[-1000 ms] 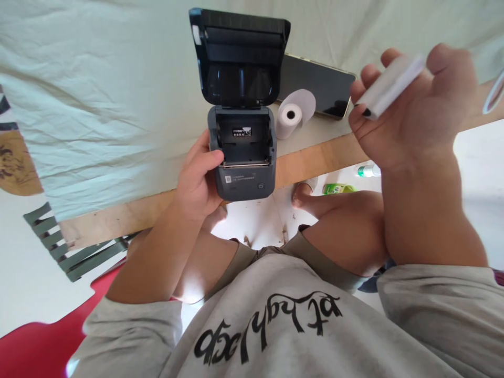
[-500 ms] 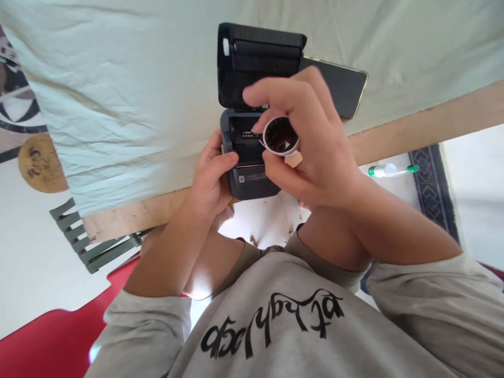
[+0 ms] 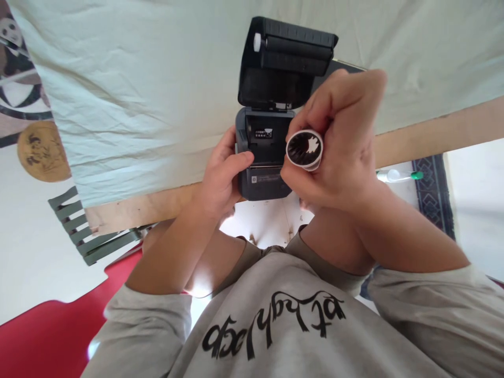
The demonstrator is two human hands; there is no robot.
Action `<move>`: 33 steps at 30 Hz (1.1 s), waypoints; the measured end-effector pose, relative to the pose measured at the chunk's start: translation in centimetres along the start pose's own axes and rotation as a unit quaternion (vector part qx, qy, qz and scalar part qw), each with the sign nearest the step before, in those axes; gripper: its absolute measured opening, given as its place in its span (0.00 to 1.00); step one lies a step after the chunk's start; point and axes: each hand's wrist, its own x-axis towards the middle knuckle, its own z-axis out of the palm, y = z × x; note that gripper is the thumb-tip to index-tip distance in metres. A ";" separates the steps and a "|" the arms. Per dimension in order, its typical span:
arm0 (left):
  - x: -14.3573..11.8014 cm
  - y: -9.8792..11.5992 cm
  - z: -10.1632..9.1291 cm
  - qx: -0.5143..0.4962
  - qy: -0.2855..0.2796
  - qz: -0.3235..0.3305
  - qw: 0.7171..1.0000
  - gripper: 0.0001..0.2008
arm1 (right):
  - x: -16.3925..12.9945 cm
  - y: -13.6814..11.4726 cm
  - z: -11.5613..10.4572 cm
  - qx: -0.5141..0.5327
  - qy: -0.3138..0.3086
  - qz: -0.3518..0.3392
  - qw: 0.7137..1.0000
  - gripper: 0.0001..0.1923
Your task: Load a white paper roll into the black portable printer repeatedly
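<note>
A small dark grey printer [image 3: 263, 181] sits at the table's near edge with its lid [image 3: 285, 65] swung up and its paper bay [image 3: 264, 142] open. My left hand [image 3: 222, 178] grips the printer's left side, thumb on its top edge. My right hand [image 3: 338, 139] is closed around a thin white paper roll [image 3: 304, 149], whose hollow end faces me, just right of the open bay and above the printer's front right corner.
A pale green cloth [image 3: 137, 94] covers the table, with a bare wooden edge [image 3: 433, 134] along the front. A dark phone [image 3: 342, 65] lies behind the printer, mostly hidden. A green slatted chair [image 3: 84, 231] stands at the left. A bottle [image 3: 397, 175] lies on the floor.
My right hand came down from the upper right with the roll to the printer's open bay, and its fingers closed more tightly around it. The left hand kept its hold on the printer.
</note>
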 end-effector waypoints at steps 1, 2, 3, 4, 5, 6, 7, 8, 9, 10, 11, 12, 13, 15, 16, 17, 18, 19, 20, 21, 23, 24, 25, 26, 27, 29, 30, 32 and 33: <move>0.0 0.0 0.1 0.003 0.002 0.000 1.000 0.13 | -0.1 0.2 0.0 -0.001 0.000 0.001 1.000 0.18; 0.0 0.1 0.1 0.009 0.005 -0.003 1.000 0.13 | -0.1 0.4 0.0 0.005 0.001 0.004 1.000 0.18; 0.0 0.2 0.2 0.015 0.009 -0.007 1.000 0.12 | -0.2 0.4 0.0 0.009 0.001 0.011 1.000 0.18; 0.1 0.3 0.3 0.022 0.015 -0.011 1.000 0.12 | -0.2 0.4 -0.1 0.007 -0.002 0.022 1.000 0.18; 0.1 0.3 0.4 0.029 0.023 -0.015 0.999 0.13 | -0.2 0.3 -0.2 -0.004 -0.007 0.031 0.999 0.17; 0.1 0.4 0.5 0.035 0.030 -0.016 0.999 0.13 | -0.1 0.2 -0.3 -0.025 -0.013 0.037 0.999 0.15; 0.1 0.5 0.6 0.040 0.036 -0.015 0.998 0.14 | 0.0 0.1 -0.4 -0.054 -0.020 0.040 0.998 0.13; 0.1 0.6 0.7 0.041 0.039 -0.014 0.998 0.14 | 0.0 0.0 -0.5 -0.085 -0.023 0.036 0.995 0.10; 0.0 0.6 0.8 0.041 0.041 -0.015 0.998 0.14 | 0.1 -0.1 -0.5 -0.112 -0.022 0.027 0.993 0.07; 0.0 0.7 0.8 0.039 0.039 -0.017 0.998 0.14 | 0.1 0.0 -0.5 -0.131 -0.023 0.018 0.991 0.05; 0.0 0.7 0.9 0.036 0.036 -0.020 0.998 0.15 | 0.0 0.1 -0.4 -0.141 -0.027 0.015 0.990 0.05; 0.0 0.8 0.9 0.033 0.034 -0.025 0.999 0.15 | -0.1 0.2 -0.2 -0.143 -0.032 0.017 0.989 0.04; -0.1 0.8 1.0 0.030 0.032 -0.029 0.999 0.15 | -0.2 0.5 0.0 -0.138 -0.036 0.019 0.990 0.04; -0.1 0.8 1.0 0.028 0.034 -0.026 0.999 0.16 | -0.5 1.0 0.5 -0.111 -0.029 0.011 0.993 0.03; -0.1 0.7 1.0 0.030 0.037 -0.022 0.999 0.16 | -0.7 1.3 0.8 -0.095 -0.012 -0.006 0.995 0.03; -0.1 0.7 1.0 0.033 0.041 -0.019 0.998 0.16 | -0.8 1.5 1.0 -0.079 0.006 -0.027 0.996 0.04; -0.1 0.6 1.0 0.038 0.045 -0.017 0.998 0.16 | -0.9 1.8 1.2 -0.065 0.017 -0.044 0.997 0.06; -0.1 0.6 1.0 0.043 0.049 -0.016 0.998 0.17 | -0.9 2.0 1.3 -0.053 0.019 -0.058 0.997 0.07; -0.1 0.5 1.0 0.048 0.051 -0.017 0.997 0.17 | -0.9 2.2 1.3 -0.045 0.013 -0.066 0.997 0.07; -0.1 0.5 1.0 0.050 0.054 -0.019 0.997 0.18 | -0.9 2.3 1.3 -0.040 0.008 -0.072 0.997 0.08; -0.1 0.5 1.1 0.050 0.049 -0.020 0.997 0.19 | -0.8 2.3 1.1 -0.047 0.007 -0.084 0.995 0.08; -0.1 0.4 1.1 0.047 0.042 -0.017 0.998 0.19 | -0.8 2.1 1.0 -0.060 0.018 -0.090 0.994 0.09; -0.1 0.4 1.0 0.042 0.033 -0.011 0.999 0.18 | -0.8 1.9 0.8 -0.076 0.027 -0.096 0.992 0.09; -0.1 0.3 0.9 0.034 0.023 -0.003 0.999 0.17 | -0.8 1.7 0.7 -0.089 0.035 -0.102 0.990 0.10; 0.0 0.2 0.8 0.025 0.010 0.008 1.000 0.18 | -0.9 1.5 0.6 -0.096 0.034 -0.110 0.989 0.10; 0.1 0.0 0.3 0.017 -0.011 0.021 1.000 0.20 | -1.1 1.2 0.5 -0.086 0.014 -0.139 0.986 0.10; 0.1 -0.1 0.1 0.021 -0.025 0.022 0.999 0.21 | -1.3 1.2 0.4 -0.079 -0.007 -0.153 0.985 0.10; 0.1 -0.2 -0.2 0.051 -0.026 0.005 0.998 0.25 | -1.4 1.3 0.3 -0.064 -0.041 -0.183 0.980 0.11; 0.0 -0.2 -0.3 0.064 -0.022 0.003 0.998 0.28 | -1.4 1.5 0.2 -0.056 -0.046 -0.194 0.978 0.13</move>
